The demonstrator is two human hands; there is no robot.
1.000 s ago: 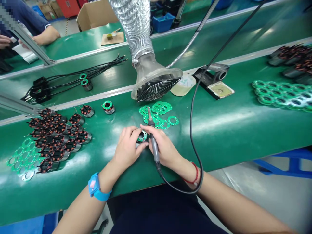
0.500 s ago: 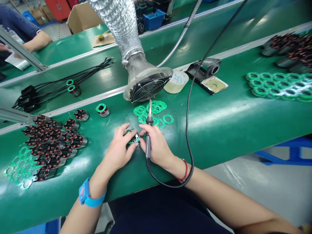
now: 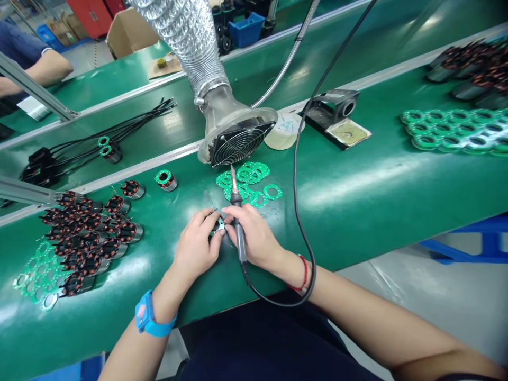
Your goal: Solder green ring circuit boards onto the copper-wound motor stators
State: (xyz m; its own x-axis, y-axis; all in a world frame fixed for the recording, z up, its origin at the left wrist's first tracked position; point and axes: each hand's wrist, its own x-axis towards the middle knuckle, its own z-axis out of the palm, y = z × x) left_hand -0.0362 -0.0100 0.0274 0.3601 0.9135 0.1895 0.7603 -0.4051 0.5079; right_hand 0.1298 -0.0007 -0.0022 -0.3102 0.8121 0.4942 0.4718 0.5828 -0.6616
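Observation:
My left hand [image 3: 197, 242] is closed round a small stator with a ring-shaped board [image 3: 218, 226], which my fingers partly cover. The soldering iron [image 3: 240, 233] lies in my right hand [image 3: 254, 233], its tip pointing up and away from me. The fingertips of my right hand also meet the small part from the right. Loose green ring boards [image 3: 246, 180] lie just beyond my hands, below the round fan guard of an extractor [image 3: 240, 145]. One stator with a green ring on top [image 3: 165, 180] stands to the left of them.
Many copper-wound stators [image 3: 91, 227] and ring boards [image 3: 42, 270] fill the left. An iron stand [image 3: 337, 119], tape roll [image 3: 283, 132] and a green board panel [image 3: 456, 129] are at the right. The iron's black cable [image 3: 297, 201] loops over my right wrist. Another person's arm [image 3: 47, 69] shows top left.
The soldering iron has tilted, its tip swinging left. My fingers have shifted slightly round the small part, and the whole view has moved a little.

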